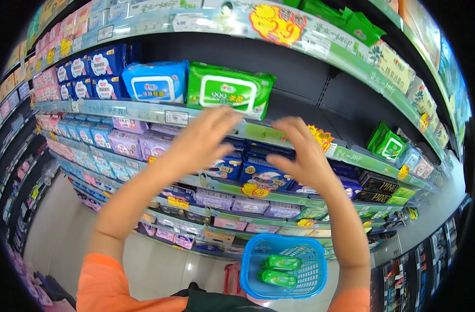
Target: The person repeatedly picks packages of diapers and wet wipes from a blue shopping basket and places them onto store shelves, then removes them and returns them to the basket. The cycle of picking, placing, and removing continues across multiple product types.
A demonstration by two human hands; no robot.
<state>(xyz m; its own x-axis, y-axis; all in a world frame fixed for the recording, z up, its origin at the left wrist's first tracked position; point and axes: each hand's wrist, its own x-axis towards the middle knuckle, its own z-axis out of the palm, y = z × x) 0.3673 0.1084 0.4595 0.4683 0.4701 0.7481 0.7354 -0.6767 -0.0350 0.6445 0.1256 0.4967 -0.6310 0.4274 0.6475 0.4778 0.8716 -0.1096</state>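
Observation:
My left hand (202, 140) is in front of the shelf edge, fingers apart and nothing held. Its fingertips overlap the lower edge of a large green pack of wet wipes (225, 93); whether they touch it I cannot tell. The pack stands upright on the shelf, slightly tilted, beside a blue pack of wet wipes (155, 84). Lower right of the green pack, my right hand (303, 156) hovers with thumb and fingers spread, holding nothing. Below, a blue plastic basket (245, 269) holds two green packs of wipes (280, 262) lying flat.
Dark blue tissue packs (104, 64) are stacked left of the wipes. Small green wipes packs (385, 142) stand farther right. Lower shelves carry purple packs (126, 143) and dark blue packs (264, 175). A red stool (232, 279) shows beside the basket on the tiled floor (155, 265).

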